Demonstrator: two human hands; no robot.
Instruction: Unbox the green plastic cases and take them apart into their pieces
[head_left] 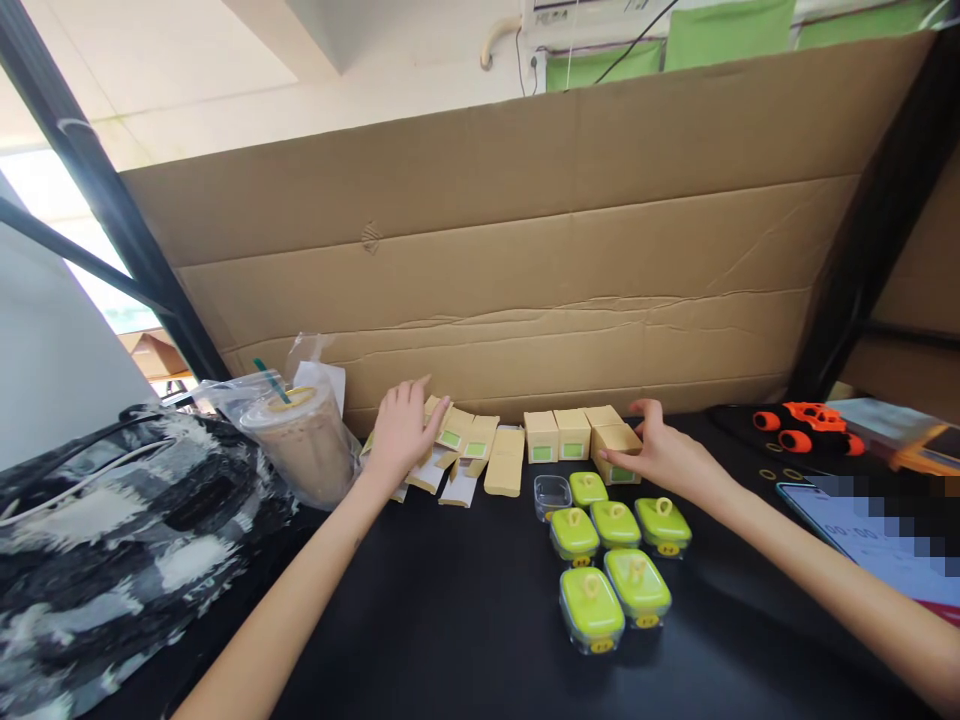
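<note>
My right hand [664,450] has its thumb and fingers around a small brown cardboard box [619,445] at the end of a group of similar closed boxes [541,437]. With its fingers stretched out and thumb apart, my left hand [403,428] is over several flattened cartons [480,436]; its fingertips partly hide them. One flat carton [504,462] lies beside these. In front of the boxes stand several small clear containers with lime-green lids and ring handles [591,600]. A clear container without a lid [553,495] is at their back left.
A bagged iced drink [300,450] with a green straw stands left, beside a black-and-white cloth [172,540]. To the right are a phone [840,530], several small rings [772,473] and an orange toy car [810,425]. A cardboard panel [510,260] closes off the back.
</note>
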